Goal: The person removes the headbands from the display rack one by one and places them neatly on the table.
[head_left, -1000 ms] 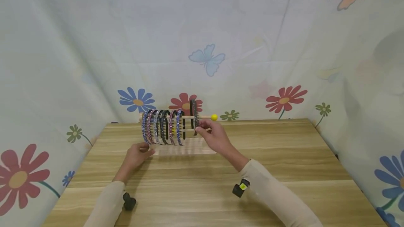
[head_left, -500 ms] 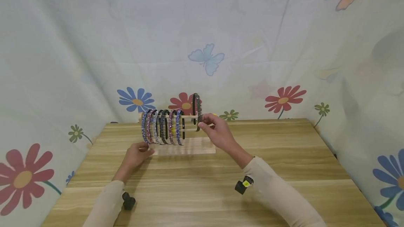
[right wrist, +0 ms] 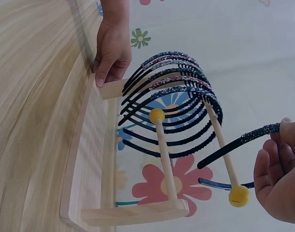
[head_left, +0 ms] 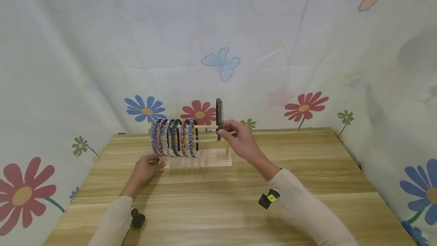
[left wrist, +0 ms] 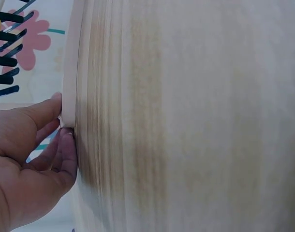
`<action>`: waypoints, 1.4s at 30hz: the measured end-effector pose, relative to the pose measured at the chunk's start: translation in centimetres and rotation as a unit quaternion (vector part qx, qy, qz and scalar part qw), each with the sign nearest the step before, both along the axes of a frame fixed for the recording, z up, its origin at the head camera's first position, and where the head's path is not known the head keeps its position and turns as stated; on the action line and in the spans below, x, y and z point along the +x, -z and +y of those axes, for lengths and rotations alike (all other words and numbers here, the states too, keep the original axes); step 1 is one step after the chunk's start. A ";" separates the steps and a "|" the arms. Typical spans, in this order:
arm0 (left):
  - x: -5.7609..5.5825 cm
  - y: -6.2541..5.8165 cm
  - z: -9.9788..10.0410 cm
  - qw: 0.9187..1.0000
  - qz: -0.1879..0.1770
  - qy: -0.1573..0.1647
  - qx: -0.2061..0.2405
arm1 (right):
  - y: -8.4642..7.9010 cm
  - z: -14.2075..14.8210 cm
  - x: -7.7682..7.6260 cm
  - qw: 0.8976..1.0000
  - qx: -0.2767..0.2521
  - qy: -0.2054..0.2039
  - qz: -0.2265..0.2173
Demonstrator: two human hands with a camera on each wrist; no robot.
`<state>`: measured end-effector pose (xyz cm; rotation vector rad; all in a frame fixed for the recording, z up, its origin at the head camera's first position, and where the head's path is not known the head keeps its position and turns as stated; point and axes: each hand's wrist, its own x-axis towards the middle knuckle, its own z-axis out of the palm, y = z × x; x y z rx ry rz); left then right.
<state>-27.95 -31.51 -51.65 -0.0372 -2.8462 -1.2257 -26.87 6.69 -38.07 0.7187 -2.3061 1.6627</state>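
Note:
My right hand [head_left: 240,139] pinches a dark, sparkly headband [head_left: 219,119] with comb teeth. In the right wrist view this headband [right wrist: 239,140] has one arm on each side of the stand's upper rod [right wrist: 220,135], close to its yellow end ball [right wrist: 239,195]. Several glittery headbands [right wrist: 174,89] in blue, pink, silver and dark hang further along that rod. At the near left corner of the wooden stand [head_left: 201,158], my left hand [head_left: 145,170] grips the base [left wrist: 70,72], thumb on one side and fingers at the end edge.
A second, lower rod [right wrist: 166,159] with a yellow ball [right wrist: 157,116] reaches from the stand's end post into the hung headbands. Everything stands on a wood-grain table [head_left: 218,204]. Behind is a cloth backdrop [head_left: 273,48] printed with flowers and butterflies.
My right hand has moved right and slightly up with the dark headband, which now appears edge-on near the rod's end. The left hand and the hung headbands stay in place.

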 end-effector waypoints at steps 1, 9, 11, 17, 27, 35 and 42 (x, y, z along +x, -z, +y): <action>0.0 0.0 0.0 1.000 -0.001 -0.001 0.001 | -0.1 0.1 0.0 1.000 -0.001 0.001 0.002; 0.0 -0.1 0.1 1.000 -0.003 0.000 0.003 | -0.6 1.1 0.1 1.000 0.001 0.018 0.005; 0.0 -0.1 0.2 1.000 -0.001 0.001 0.005 | -0.8 1.4 0.2 1.000 -0.001 0.020 0.006; -0.1 0.0 0.0 1.000 -0.002 0.003 0.003 | -1.2 2.3 0.3 0.999 0.009 0.032 0.022; -0.1 -0.2 0.0 1.000 -0.004 0.001 -0.002 | -1.3 4.4 0.2 0.998 0.006 0.062 0.020; -0.1 -0.1 -0.1 1.000 -0.004 0.002 -0.001 | -0.6 6.7 -0.1 0.996 0.002 0.086 0.012; 0.0 -0.1 0.0 1.000 -0.001 0.003 0.001 | 0.1 9.4 -0.3 0.992 0.014 0.127 0.000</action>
